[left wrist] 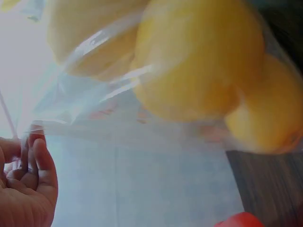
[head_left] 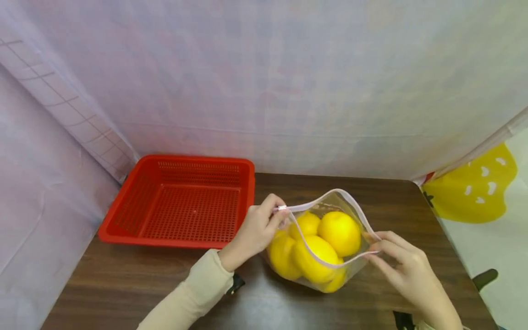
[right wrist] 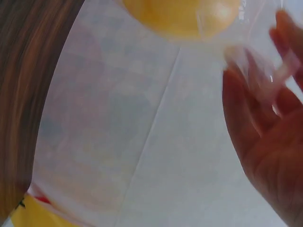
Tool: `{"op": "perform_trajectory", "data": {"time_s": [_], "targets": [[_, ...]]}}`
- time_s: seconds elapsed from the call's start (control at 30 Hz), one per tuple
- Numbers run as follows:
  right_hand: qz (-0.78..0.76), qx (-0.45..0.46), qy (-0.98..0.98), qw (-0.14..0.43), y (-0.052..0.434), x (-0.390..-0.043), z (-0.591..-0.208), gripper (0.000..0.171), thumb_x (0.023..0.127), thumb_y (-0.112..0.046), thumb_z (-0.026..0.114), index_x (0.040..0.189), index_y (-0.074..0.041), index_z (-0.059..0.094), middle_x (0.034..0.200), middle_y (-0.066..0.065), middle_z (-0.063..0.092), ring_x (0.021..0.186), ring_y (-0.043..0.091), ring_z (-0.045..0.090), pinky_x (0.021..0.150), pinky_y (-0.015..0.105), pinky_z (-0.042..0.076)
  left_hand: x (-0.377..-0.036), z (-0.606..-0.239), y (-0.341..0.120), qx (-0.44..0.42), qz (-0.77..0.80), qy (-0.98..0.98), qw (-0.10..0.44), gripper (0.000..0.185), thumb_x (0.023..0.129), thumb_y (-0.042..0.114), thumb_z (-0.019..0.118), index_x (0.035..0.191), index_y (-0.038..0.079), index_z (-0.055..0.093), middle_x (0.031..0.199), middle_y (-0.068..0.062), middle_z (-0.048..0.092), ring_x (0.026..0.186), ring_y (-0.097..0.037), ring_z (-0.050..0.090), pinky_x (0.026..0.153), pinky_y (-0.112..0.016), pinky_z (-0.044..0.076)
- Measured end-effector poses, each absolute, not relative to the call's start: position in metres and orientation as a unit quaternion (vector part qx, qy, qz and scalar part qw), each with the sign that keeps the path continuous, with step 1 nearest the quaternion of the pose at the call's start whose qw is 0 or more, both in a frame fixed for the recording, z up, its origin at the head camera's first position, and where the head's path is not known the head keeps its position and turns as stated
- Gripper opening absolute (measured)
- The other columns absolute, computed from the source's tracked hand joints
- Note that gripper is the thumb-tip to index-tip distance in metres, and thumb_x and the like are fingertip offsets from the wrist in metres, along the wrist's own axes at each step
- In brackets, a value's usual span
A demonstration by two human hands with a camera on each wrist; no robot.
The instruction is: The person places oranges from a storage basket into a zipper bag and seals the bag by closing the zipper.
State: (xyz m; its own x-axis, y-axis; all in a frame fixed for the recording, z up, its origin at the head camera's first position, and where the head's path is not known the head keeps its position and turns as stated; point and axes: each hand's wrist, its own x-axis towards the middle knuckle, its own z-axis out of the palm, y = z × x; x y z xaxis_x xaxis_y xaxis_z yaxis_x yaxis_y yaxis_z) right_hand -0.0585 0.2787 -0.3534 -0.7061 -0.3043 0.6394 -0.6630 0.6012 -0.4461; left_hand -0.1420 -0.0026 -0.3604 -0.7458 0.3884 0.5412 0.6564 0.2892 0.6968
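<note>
A clear plastic zip bag [head_left: 355,269] with a pale pink rim stands on the brown table, its mouth spread wide. Several yellow fruits [head_left: 339,233], lemon-like in shape, lie inside it. My left hand [head_left: 256,229] pinches the rim's left corner, where a small white slider [head_left: 282,208] sits at the fingertips. At the opposite corner, the thumb and fingers of my right hand [head_left: 406,266] grip the rim. Through the film in the left wrist view, the fruits [left wrist: 199,61] appear close up. Bunched plastic shows between the right fingers [right wrist: 236,109] in the right wrist view.
Left of the bag, a red plastic basket [head_left: 246,201] with a perforated bottom stands on the table [head_left: 136,279]. A pale cloth [head_left: 268,91] hangs behind the table. Past the right edge is a white cloth with a yellow printed shape [head_left: 474,188].
</note>
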Motion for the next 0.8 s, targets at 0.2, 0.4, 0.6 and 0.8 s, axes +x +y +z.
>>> {"op": "perform_trajectory", "data": {"time_s": [0.2,0.4,0.6,0.8], "targets": [[0.345,0.187,-0.861,0.322,0.273,-0.074,-0.354,0.013,0.065,0.007,0.075,0.072,-0.001,0.067,0.082,0.008,0.066,0.073,-0.008,0.054,0.06,0.006,0.043,-0.146,-0.361,-0.015,-0.284,-0.532,-0.791,0.104,0.008,0.088,0.01,0.056,0.089,0.003,0.052,0.068,-0.006,0.064,0.056,-0.013,0.059,0.049,-0.018,0.046],[0.336,0.159,-0.874,0.312,0.277,-0.075,-0.356,0.028,0.054,0.018,0.075,0.075,0.001,0.067,0.08,0.01,0.064,0.067,-0.01,0.051,0.057,0.007,0.042,-0.147,-0.365,-0.021,-0.253,-0.531,-0.808,0.037,0.015,0.088,0.016,0.058,0.096,0.004,0.058,0.079,-0.008,0.066,0.066,-0.014,0.061,0.055,-0.019,0.047],[0.321,0.152,-0.882,0.31,0.281,-0.073,-0.355,0.035,0.055,0.014,0.077,0.085,0.001,0.067,0.081,-0.003,0.062,0.067,-0.01,0.049,0.058,0.007,0.041,-0.144,-0.364,-0.024,-0.249,-0.532,-0.808,0.044,0.013,0.089,0.016,0.057,0.093,0.004,0.06,0.087,-0.008,0.067,0.072,-0.011,0.06,0.061,-0.019,0.047],[0.279,0.135,-0.909,0.278,0.281,-0.071,-0.346,0.035,0.06,0.007,0.077,0.092,0.001,0.064,0.083,0.009,0.062,0.066,-0.003,0.046,0.052,0.011,0.037,-0.143,-0.361,-0.023,-0.255,-0.524,-0.807,0.099,0.01,0.088,0.016,0.059,0.085,0.007,0.063,0.074,-0.003,0.063,0.055,-0.006,0.041,0.051,-0.019,0.038]]}}
